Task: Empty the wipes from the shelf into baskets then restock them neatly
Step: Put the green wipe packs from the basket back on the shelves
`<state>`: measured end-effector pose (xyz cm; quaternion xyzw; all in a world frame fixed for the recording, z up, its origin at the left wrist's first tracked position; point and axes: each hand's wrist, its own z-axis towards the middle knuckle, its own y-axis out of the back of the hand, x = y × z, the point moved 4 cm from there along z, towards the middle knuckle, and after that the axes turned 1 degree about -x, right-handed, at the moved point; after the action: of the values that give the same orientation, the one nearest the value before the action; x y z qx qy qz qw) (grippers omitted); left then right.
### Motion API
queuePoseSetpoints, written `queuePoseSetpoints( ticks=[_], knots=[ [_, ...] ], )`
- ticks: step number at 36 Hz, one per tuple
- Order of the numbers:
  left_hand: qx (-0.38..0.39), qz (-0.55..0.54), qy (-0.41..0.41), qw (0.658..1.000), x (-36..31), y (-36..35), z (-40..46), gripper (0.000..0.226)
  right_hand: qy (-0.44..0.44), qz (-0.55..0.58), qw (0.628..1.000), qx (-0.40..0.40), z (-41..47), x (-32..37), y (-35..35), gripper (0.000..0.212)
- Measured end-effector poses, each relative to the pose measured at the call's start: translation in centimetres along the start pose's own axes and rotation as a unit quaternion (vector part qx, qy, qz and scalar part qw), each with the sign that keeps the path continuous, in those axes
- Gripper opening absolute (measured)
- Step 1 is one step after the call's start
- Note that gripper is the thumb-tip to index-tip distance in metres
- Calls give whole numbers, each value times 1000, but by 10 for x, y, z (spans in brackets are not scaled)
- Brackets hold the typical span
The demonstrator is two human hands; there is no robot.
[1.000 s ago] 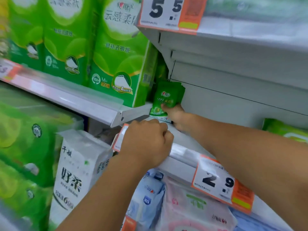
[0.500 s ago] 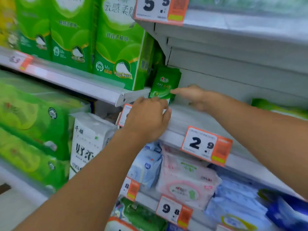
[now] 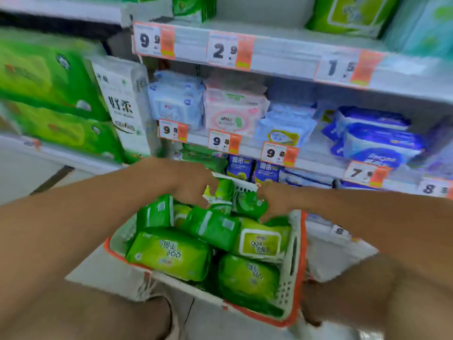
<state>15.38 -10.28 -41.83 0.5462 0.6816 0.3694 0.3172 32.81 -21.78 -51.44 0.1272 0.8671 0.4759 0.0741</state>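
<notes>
Your left hand [image 3: 188, 182] curls over small green wipe packs [image 3: 220, 192] at the far end of the white, orange-rimmed basket [image 3: 297, 244], apparently dropping them onto the larger packs [image 3: 171, 253] inside, while your right hand [image 3: 274, 200], close beside, pinches another pack [image 3: 250, 204], forearms converging.

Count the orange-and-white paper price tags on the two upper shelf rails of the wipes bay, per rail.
Top grey shelf rail, orange-and-white paper price tags: 3
Second grey shelf rail: 5, the rightmost cut by the frame edge
Total: 8
</notes>
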Motion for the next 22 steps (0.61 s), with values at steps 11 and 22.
queuePoseSetpoints(
  ticks=[11, 22],
  knots=[
    [63, -135, 67, 987, -20, -12, -16, 66, -4, 36, 999, 14, 14, 13, -40, 74],
    [162, -26, 50, 985, -5, -61, 25, 63, 0, 14, 995, 95, 22, 41, -80, 117]
  ],
)
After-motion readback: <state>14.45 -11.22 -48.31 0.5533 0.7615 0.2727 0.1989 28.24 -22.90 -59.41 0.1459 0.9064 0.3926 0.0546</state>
